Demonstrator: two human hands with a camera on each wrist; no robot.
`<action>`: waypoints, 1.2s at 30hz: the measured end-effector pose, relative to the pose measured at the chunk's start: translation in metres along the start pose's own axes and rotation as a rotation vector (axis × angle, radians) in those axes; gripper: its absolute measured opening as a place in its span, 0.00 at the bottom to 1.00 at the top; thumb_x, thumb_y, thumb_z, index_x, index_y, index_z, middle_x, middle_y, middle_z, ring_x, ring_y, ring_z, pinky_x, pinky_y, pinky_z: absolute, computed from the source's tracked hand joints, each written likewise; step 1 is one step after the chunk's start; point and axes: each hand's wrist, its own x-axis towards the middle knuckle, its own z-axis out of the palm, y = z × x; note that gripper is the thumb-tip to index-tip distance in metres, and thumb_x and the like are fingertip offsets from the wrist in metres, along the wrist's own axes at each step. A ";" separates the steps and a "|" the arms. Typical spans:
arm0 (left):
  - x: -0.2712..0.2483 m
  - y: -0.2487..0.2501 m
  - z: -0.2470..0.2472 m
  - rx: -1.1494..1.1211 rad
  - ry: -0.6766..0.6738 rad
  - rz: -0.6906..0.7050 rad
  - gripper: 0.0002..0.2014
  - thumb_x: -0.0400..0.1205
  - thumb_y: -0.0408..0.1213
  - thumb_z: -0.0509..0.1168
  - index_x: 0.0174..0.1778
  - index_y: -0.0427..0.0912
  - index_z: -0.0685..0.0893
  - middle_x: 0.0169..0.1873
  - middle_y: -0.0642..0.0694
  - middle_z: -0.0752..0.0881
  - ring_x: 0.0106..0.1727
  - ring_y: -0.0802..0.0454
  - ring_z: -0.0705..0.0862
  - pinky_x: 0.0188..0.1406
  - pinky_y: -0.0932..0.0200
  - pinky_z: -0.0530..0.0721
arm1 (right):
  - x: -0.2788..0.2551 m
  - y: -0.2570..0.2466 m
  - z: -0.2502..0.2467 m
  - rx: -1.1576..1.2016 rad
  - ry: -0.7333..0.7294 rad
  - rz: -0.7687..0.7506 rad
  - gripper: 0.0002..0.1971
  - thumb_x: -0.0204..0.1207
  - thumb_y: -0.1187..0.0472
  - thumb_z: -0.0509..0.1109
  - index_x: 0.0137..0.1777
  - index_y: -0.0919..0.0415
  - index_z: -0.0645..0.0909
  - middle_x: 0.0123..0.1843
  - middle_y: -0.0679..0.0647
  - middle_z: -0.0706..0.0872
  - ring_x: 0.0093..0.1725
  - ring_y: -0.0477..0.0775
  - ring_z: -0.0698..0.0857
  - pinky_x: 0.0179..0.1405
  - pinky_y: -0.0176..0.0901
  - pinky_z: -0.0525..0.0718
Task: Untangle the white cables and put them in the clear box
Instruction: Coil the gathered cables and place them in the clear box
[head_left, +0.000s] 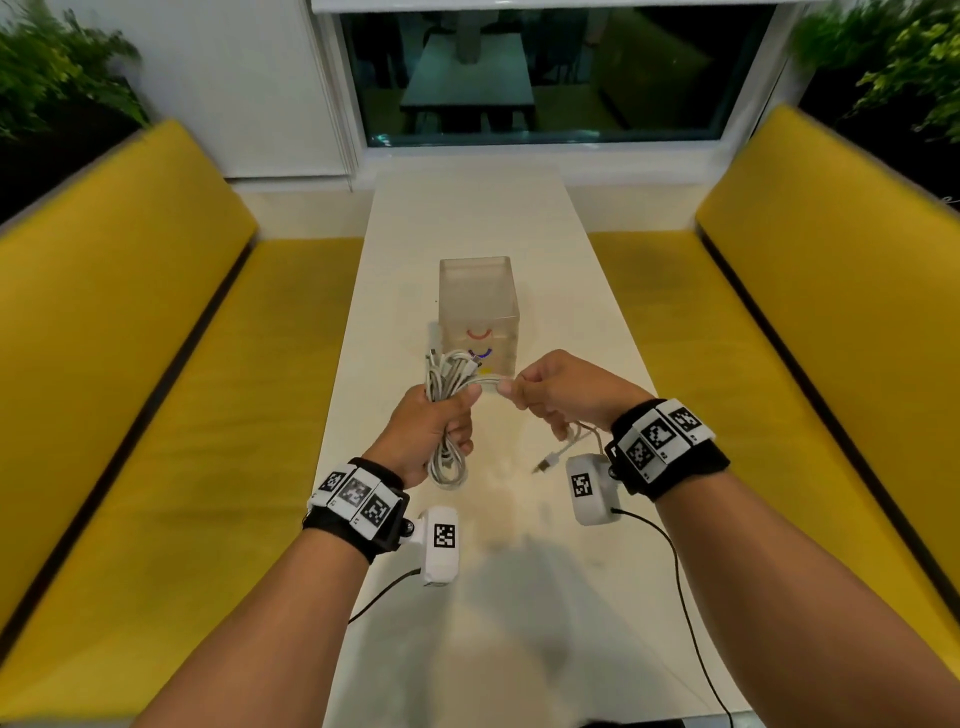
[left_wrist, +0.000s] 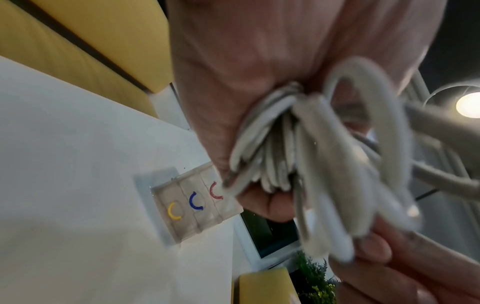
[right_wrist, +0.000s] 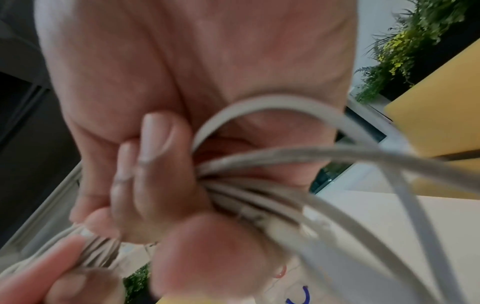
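Observation:
A tangled bundle of white cables is held upright above the table, gripped in my left hand. My right hand pinches a few strands pulled sideways from the bundle's top. A loose end with a USB plug hangs below my right hand. The clear box, marked with red, blue and yellow arcs, stands just behind the hands with nothing visible in it. In the left wrist view the cables loop out of my fist. In the right wrist view several strands run from my curled fingers.
The narrow white table runs away from me between two yellow benches, with a window at the far end. Black camera leads trail from my wrists over the near table.

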 end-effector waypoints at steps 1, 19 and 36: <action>0.001 0.000 -0.003 -0.028 0.022 0.007 0.07 0.86 0.35 0.68 0.42 0.42 0.79 0.19 0.51 0.66 0.19 0.55 0.68 0.22 0.60 0.76 | -0.002 0.001 -0.002 -0.004 -0.020 0.021 0.24 0.80 0.43 0.73 0.27 0.56 0.75 0.23 0.49 0.65 0.23 0.51 0.63 0.24 0.42 0.73; 0.015 0.004 0.027 -0.018 0.204 0.077 0.28 0.72 0.52 0.79 0.61 0.36 0.89 0.51 0.37 0.92 0.52 0.43 0.91 0.52 0.52 0.89 | 0.006 -0.011 0.094 -0.351 0.318 -0.151 0.18 0.82 0.58 0.53 0.66 0.65 0.73 0.54 0.62 0.88 0.48 0.65 0.87 0.49 0.61 0.88; 0.014 -0.002 0.022 -0.069 0.370 0.168 0.15 0.84 0.39 0.71 0.33 0.41 0.79 0.20 0.47 0.78 0.23 0.49 0.80 0.28 0.57 0.81 | -0.014 0.005 0.069 -0.543 0.112 -0.065 0.22 0.84 0.39 0.62 0.41 0.57 0.78 0.36 0.52 0.83 0.39 0.59 0.84 0.39 0.49 0.77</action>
